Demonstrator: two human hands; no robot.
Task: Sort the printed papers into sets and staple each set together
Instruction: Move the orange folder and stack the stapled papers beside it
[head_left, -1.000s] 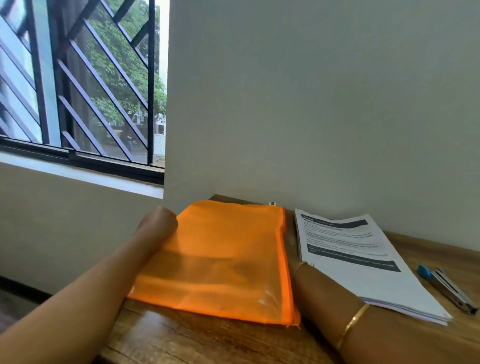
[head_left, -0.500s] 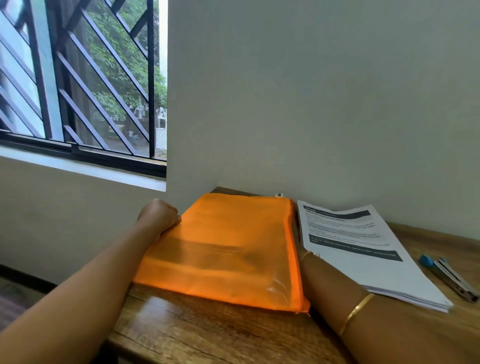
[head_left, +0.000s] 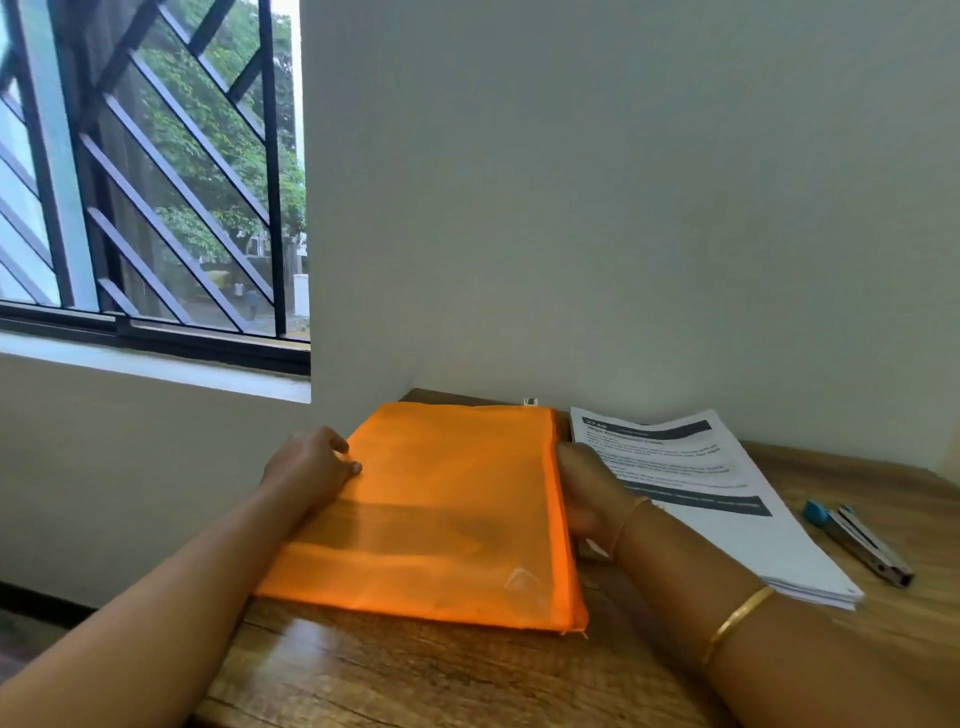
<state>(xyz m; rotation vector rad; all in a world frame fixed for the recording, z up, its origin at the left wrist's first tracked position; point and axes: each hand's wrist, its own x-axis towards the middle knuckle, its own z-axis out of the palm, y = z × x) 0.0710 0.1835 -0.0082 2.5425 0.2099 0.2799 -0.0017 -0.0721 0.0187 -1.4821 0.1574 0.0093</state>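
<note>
Right of the pouch (head_left: 441, 519), papers (head_left: 737, 525) lay in one stack on the table (head_left: 415, 675), stapler (head_left: 865, 543) past them. Left hand (head_left: 311, 462) pinched pouch's left edge; right hand (head_left: 587, 493) touched its zip edge, grip hidden. Sorting not begun, I'd say. Next: shift pouch, split papers.

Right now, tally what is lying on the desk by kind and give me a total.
orange folder: 1
stack of printed papers: 1
stapler: 1
Total: 3 things on the desk
</note>
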